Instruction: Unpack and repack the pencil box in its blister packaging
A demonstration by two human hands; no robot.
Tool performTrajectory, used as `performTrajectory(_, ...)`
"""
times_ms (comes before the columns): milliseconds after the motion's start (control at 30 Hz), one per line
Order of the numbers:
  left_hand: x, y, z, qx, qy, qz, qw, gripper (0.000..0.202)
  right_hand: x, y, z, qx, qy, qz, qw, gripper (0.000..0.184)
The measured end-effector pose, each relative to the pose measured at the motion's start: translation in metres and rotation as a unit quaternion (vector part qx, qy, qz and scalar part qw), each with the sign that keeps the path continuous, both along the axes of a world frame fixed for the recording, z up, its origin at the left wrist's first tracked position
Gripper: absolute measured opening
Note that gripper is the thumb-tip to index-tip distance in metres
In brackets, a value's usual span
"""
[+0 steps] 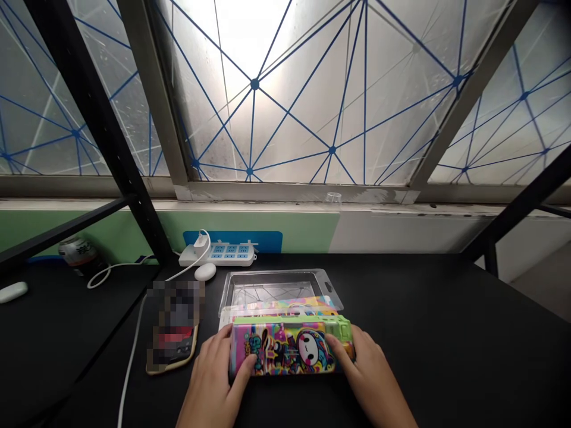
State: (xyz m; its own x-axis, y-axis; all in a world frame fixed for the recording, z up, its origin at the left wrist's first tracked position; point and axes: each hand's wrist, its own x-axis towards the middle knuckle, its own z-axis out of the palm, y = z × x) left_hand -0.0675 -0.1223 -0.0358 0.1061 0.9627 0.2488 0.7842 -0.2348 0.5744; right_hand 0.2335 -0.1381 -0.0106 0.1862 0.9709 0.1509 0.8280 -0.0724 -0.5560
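Note:
A colourful cartoon-printed pencil case with a light green edge is held level between my two hands, its printed face turned toward me. My left hand grips its left end, thumb on the front. Around the right end closes my right hand, the thumb pressed near the cartoon face. Behind the case lies a clear plastic package, partly over a bright printed card; the case hides their near parts.
Left of my left hand lies a phone in a yellowish-edged case. A white cable runs past it from a power strip. Near the strip sits a white oval object. A can stands at far left. Black frame bars rise at both sides.

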Motion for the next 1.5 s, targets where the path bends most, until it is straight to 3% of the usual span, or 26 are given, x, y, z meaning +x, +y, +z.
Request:
performTrajectory(133, 0.008, -0.003, 0.003, 0.012, -0.04, 0.036, 0.998, 0.054, -0.015, 0.006, 0.004, 0.076, -0.077, -0.018, 0.994, 0.046)
performTrajectory(267, 0.005, -0.004, 0.0, -0.004, -0.027, -0.012, 1.0, 0.063, -0.043, 0.01, 0.01, 0.138, -0.167, 0.049, 0.975, 0.026)
performTrajectory(400, 0.0, -0.005, -0.005, -0.003, -0.021, -0.055, 0.998, 0.086, -0.072, 0.017, 0.016, 0.144, -0.191, 0.115, 0.964, 0.027)
performTrajectory(533, -0.004, -0.005, -0.009, -0.006, -0.025, -0.06, 0.998, 0.095, -0.086, 0.024, 0.02, 0.129, -0.182, 0.15, 0.963, 0.029)
performTrajectory(733, -0.01, -0.005, -0.007, -0.025, -0.018, -0.091, 0.995, 0.094, -0.091, 0.026, 0.027, 0.114, -0.167, 0.136, 0.97, 0.02)
performTrajectory(1133, -0.003, -0.011, 0.028, -0.089, -0.084, -0.015, 0.992, 0.096, -0.09, 0.029, 0.025, 0.09, -0.187, 0.172, 0.963, 0.016)
performTrajectory(1333, 0.002, -0.012, 0.027, -0.084, -0.077, 0.007, 0.993, 0.103, -0.086, 0.037, 0.014, 0.106, -0.177, 0.18, 0.962, 0.013)
performTrajectory(1500, 0.005, -0.011, 0.022, -0.064, -0.059, 0.004, 0.996, 0.101, -0.086, 0.042, 0.014, 0.17, -0.148, 0.173, 0.959, 0.009)
